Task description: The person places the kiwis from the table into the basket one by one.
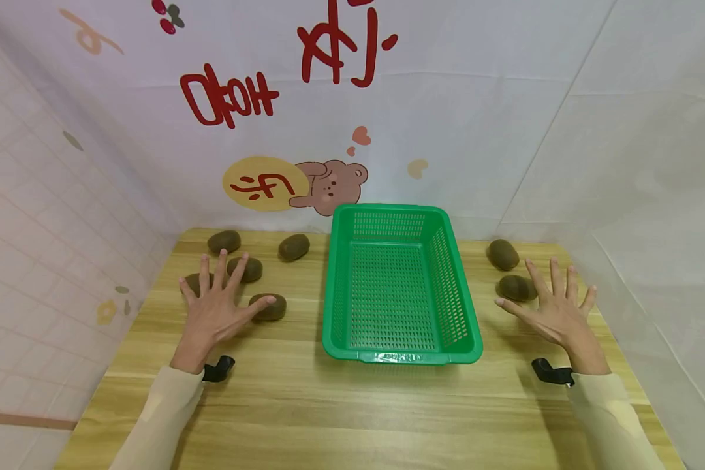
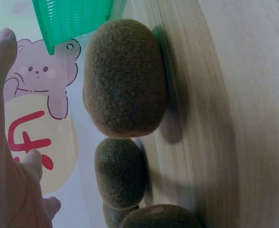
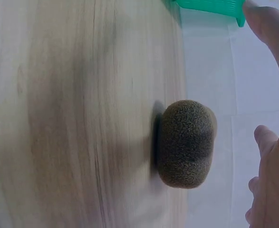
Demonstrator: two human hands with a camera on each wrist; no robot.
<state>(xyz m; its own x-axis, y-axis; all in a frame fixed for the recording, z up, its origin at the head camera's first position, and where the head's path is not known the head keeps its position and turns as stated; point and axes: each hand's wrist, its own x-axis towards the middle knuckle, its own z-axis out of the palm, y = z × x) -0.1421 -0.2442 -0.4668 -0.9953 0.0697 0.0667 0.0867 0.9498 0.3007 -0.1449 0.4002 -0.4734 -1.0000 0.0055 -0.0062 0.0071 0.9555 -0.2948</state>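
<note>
My left hand (image 1: 216,312) hovers with fingers spread over several brown kiwis at the left of the table. Nearest its thumb lies one kiwi (image 1: 270,308), large in the left wrist view (image 2: 125,78). Another kiwi (image 1: 247,269) shows between the fingers, and a third (image 1: 198,284) is partly hidden by them. Farther back are a kiwi (image 1: 224,241) and a kiwi (image 1: 294,247). On the right, my right hand (image 1: 558,313) is spread beside a kiwi (image 1: 516,288), with another kiwi (image 1: 502,254) behind it. Neither hand holds anything.
A green plastic basket (image 1: 402,358) with perforated walls stands between the hands, nothing inside it. The wooden table (image 1: 352,418) meets a printed white cloth (image 1: 446,117) at the back and sides. Black wrist cameras (image 1: 552,372) sit on both wrists.
</note>
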